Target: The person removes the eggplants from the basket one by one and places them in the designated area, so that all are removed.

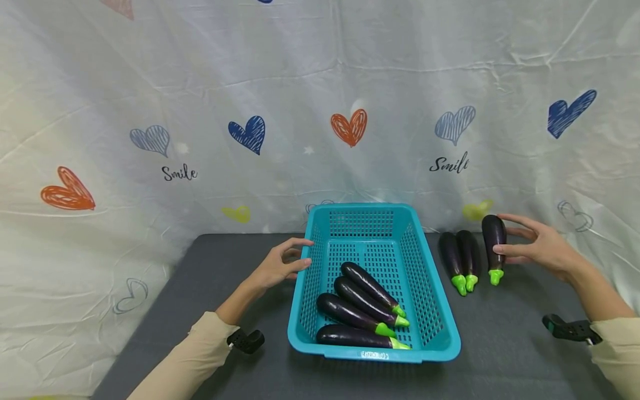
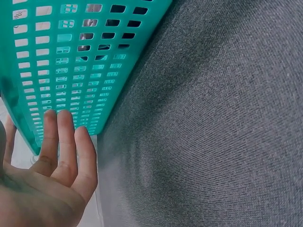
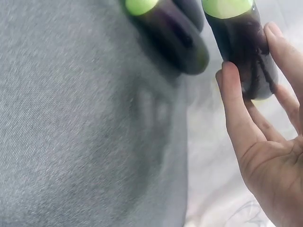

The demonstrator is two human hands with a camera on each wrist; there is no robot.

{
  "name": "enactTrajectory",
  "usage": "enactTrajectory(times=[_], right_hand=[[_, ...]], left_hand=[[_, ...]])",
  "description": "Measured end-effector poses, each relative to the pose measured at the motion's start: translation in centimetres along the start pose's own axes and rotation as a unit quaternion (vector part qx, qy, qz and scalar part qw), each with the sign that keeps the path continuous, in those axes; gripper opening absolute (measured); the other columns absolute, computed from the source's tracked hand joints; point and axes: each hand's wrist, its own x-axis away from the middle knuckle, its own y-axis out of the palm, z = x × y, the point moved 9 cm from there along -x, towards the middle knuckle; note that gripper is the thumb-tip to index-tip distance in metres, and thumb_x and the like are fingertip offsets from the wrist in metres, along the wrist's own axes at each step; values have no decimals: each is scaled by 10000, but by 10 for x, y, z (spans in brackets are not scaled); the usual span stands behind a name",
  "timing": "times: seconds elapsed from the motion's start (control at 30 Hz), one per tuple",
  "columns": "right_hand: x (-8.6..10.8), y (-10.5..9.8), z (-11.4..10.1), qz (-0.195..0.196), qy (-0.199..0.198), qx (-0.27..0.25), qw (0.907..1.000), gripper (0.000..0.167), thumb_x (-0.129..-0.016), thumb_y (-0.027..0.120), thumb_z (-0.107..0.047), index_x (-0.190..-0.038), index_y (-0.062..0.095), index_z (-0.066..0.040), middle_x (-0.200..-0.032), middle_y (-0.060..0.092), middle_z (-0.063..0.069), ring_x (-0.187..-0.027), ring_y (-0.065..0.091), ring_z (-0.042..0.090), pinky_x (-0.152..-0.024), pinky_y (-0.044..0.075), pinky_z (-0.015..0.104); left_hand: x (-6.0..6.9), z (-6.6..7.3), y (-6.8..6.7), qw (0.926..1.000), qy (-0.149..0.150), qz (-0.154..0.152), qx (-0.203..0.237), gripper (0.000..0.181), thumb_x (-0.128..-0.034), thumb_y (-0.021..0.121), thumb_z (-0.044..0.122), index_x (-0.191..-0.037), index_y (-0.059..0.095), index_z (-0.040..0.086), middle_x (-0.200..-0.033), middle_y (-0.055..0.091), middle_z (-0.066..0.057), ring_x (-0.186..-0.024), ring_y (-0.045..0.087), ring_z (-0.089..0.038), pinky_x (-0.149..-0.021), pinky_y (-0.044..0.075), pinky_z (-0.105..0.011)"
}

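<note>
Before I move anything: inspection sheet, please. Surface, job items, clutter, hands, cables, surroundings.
Surface: dark grey, fabric-textured tabletop.
Basket: turquoise perforated plastic basket, upright.
Eggplants: four eggplants in basket; two eggplants on tabletop, side by side, right of it; one held eggplant.
Clutter: nothing seen.
Left hand: at basket's left rim, fingers relaxed; firmness of contact unclear.
Right hand: grips the held eggplant between thumb and fingers.
Cables: nothing seen.
Surroundings: creased white backdrop printed with hearts and "Smile".

This looks like a curtained-off, staged set, the kind of room unclear; a white sheet (image 1: pixel 300 72) printed with hearts (image 1: pixel 348 128) and "Smile" lettering (image 1: pixel 180 174) backs a grey, fabric-covered worktop (image 1: pixel 215 266).
</note>
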Motion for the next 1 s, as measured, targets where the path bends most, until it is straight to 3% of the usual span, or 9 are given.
enactTrajectory(times=[0.1,0.33,0.6,0.7,0.8,0.9,1.0], right_hand=[[0,-1,6,-13,3,47,10000,857,-953,744,-82,-1629,218,-103,-1531,144,448,-975,665,23,-798,587,472],[-1,-1,23,-175,309,-13,9994,907,-951,755,-122,-1637,163,-86,-1546,102,440,-992,574,-95,-827,581,462],[-8,-3,41,-173,615,236,9977,981,-931,787,-201,-1629,117,-34,-1542,117,444,-948,556,-106,-837,580,449],[-12,-2,47,-195,658,397,9969,999,-925,796,-225,-1622,114,-12,-1529,132,457,-1007,576,-16,-836,580,441],[-15,1,50,-219,656,518,9963,1000,-925,796,-231,-1618,113,1,-1515,144,469,-1137,600,238,-832,582,437],[-19,5,52,-252,665,585,9958,998,-924,797,-236,-1613,119,11,-1505,141,479,-1242,502,481,-825,584,440],[-21,7,53,-267,707,595,9954,999,-920,801,-242,-1609,124,16,-1498,136,485,-1272,428,579,-816,587,449]], left_hand=[[0,0,0,10000,12,13,-13,472,-993,710,284,-1441,563,248,-1521,430,-140,-1366,438,-335,-913,538,-512],[-1,0,1,10000,31,1,-83,476,-995,708,295,-1445,559,250,-1514,437,-128,-1346,459,-327,-909,540,-503],[-1,1,1,9999,13,40,-138,461,-1000,700,289,-1438,563,251,-1517,436,-124,-1343,466,-320,-899,548,-491],[-1,0,1,9999,18,43,-131,458,-1002,699,277,-1438,563,248,-1509,443,-130,-1335,472,-324,-896,549,-494],[-1,-1,0,9999,6,40,-114,459,-1001,700,273,-1438,562,250,-1501,451,-131,-1327,480,-322,-897,548,-493],[-1,-1,0,9999,8,39,-107,463,-999,703,274,-1439,562,249,-1492,460,-134,-1319,488,-324,-897,549,-492],[-1,-1,0,9999,4,34,-111,464,-998,704,281,-1438,562,251,-1477,475,-124,-1304,502,-317,-898,549,-488]])
